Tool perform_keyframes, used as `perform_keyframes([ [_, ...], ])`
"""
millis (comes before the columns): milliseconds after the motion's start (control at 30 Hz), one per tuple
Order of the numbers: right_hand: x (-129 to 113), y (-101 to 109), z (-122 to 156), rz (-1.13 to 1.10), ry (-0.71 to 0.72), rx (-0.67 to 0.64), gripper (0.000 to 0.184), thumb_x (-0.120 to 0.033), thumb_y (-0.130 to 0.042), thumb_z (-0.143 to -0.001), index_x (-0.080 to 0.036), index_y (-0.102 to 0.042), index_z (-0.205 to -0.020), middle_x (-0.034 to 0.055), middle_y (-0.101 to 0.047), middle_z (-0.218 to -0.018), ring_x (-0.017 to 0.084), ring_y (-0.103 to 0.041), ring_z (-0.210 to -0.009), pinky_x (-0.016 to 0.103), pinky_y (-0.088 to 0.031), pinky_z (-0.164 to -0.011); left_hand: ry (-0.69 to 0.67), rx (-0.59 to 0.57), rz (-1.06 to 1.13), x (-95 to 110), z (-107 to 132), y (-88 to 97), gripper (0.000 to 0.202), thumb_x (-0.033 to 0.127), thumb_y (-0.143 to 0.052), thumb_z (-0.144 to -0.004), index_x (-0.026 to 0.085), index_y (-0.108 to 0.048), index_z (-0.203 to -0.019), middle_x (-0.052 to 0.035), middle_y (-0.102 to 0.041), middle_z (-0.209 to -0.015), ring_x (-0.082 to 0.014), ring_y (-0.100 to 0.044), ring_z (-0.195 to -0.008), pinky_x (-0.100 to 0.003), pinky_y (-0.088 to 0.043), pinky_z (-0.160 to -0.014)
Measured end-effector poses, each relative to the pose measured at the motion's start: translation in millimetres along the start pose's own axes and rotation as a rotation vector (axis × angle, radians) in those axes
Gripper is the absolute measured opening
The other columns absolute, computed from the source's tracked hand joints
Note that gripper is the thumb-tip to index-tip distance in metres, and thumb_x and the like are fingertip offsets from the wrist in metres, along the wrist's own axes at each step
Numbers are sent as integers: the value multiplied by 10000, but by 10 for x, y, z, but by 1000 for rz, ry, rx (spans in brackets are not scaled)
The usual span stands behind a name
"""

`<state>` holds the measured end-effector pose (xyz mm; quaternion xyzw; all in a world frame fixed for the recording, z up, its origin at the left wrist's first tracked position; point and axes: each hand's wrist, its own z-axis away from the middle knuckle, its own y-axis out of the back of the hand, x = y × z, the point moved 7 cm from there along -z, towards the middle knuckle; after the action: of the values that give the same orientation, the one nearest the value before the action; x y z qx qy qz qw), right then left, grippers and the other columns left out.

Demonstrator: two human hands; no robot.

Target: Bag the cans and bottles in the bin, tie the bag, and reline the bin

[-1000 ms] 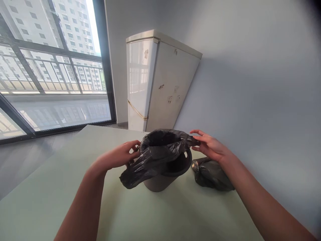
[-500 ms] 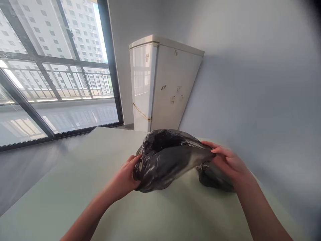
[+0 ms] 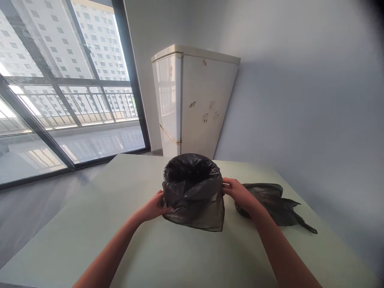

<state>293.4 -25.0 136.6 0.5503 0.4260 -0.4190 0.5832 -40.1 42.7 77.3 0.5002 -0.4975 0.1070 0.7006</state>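
A thin black plastic garbage bag stands upright in front of me, its round mouth open upward and its edge folded outward, hanging down at the front. Whatever gives it the round shape is hidden under the plastic. My left hand is closed on its left side, thumb on the front of the film. On the right side, near the rim, my right hand has its fingertips closed on the plastic. A second black plastic bag lies crumpled on the table, partly behind my right forearm.
The pale green table spreads under both bags. Behind its far edge stands a white refrigerator with worn marks. A sliding glass door is at the left, and a plain wall runs along the right.
The bag's right side, stretched out to the right before, now hangs down around the round shape. My right hand has moved left, close to the bag; the second bag is more exposed.
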Motion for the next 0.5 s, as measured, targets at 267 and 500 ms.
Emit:
perform_keyframes([
  [267,-323,193,145,591,162,307,421,-89,-460,-797,-222,-792,-1018,98,-692,-1025,252,-649,-960,396,-532,-893,-278,90,-111,-406,-89,-126,710,528,-871,-749,213,-681,-1356,-194,-541,-1452,-393,-532,-1330,-574,-439,-1163],
  [500,-1736,-64,374,719,509,396,348,-116,-429,-943,-253,-749,-964,59,-748,-1063,243,-692,-987,367,-504,-901,-339,81,111,-409,-15,-38,995,512,-908,-733,250,-472,-1588,-191,-369,-1656,-413,-376,-1518,-534,-381,-1221],
])
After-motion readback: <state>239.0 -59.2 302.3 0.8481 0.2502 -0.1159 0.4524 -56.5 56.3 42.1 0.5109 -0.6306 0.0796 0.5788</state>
